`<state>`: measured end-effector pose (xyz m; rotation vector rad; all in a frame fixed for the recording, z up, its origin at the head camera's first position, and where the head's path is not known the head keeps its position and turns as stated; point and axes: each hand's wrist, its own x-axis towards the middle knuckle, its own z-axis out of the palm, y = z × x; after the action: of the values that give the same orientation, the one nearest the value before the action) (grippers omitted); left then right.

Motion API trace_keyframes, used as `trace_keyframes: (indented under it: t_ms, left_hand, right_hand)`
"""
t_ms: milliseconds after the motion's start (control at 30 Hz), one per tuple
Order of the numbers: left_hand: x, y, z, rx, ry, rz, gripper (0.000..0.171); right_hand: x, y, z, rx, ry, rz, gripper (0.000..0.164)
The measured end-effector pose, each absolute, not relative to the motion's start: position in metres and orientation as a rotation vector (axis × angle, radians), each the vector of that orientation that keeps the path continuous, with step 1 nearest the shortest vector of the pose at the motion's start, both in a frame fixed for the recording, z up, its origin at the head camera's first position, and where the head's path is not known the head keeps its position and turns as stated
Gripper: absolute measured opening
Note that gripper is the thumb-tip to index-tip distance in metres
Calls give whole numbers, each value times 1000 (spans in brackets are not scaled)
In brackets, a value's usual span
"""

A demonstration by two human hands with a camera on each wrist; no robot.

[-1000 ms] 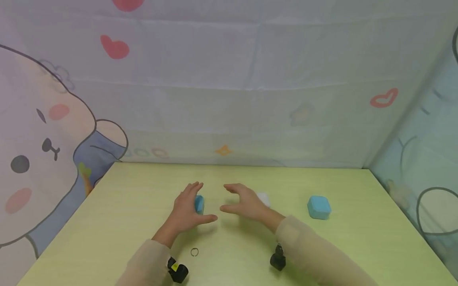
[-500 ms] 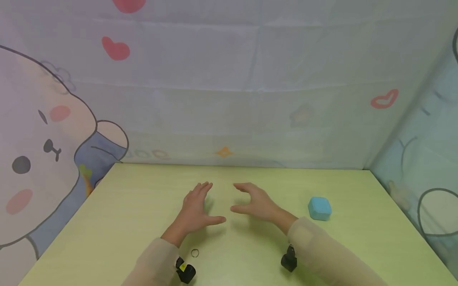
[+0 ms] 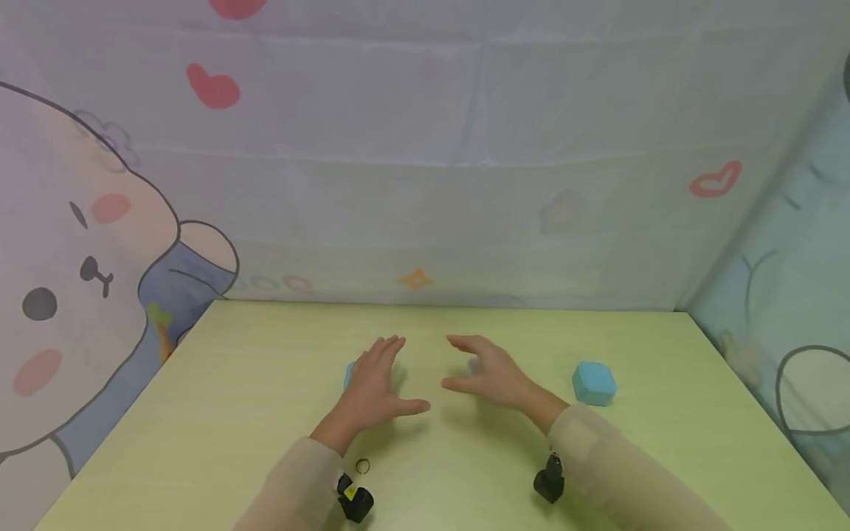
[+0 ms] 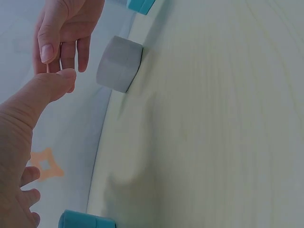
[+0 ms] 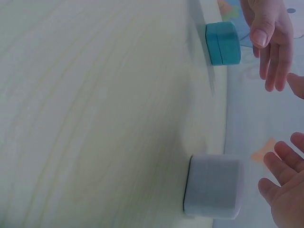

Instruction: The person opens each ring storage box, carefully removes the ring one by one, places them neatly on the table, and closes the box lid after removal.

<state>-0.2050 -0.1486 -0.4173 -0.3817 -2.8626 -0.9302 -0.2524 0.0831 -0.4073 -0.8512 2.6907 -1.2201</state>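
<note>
My left hand hovers over the table with fingers spread and thumb out to the right, holding nothing. Behind it, a rounded blue box is mostly hidden; the right wrist view shows this box with a seam round its side. Facing it, my right hand is spread too, its palm bare. A white rounded box peeks out between that hand's thumb and fingers, and stands on the table below the hand in the right wrist view. Another blue box stands apart to the right.
A small metal ring lies on the pale yellow-green table near my left sleeve. Black wrist cameras hang below both cuffs. A printed cloth rises behind the table's back edge, with another at the right side.
Both hands have shifted right, still spread. The left blue box, first seen right of my left hand, now shows at its left; the white box shows inside my right hand's curve. The boxes stay put.
</note>
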Motion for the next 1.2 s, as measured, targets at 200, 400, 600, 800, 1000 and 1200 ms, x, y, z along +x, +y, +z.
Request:
trace_keyframes:
  t_ms: [200,400,600,800,1000,1200]
  left_hand:
    - [-207,-143,-416,-371,-2870,-933,104]
    - [-207,-136,-416,-380,-2869,-952,103]
    - [-208,-129,-417,-389,-2883,-971,103]
    - [-210,-124,-419,-396,-2904,-987,103]
    - [-211,-120,-424,-413,-2914,-983,103]
    - [-213,-114,-429,-436,-2929,-977,103]
  right_hand:
    - [-253,92,-409,-832,2680,-1237,73]
    - [-252,97,-411,-800,2678,-1260,74]
    - [-252,102,-411,-771,2671,-1287,73]
    - [-252,108,-412,-734,2670,-1299,76]
    - [-252,115,-415,-722,2659,-1318,76]
    - [-253,120,-419,-716,2653,-1342,77]
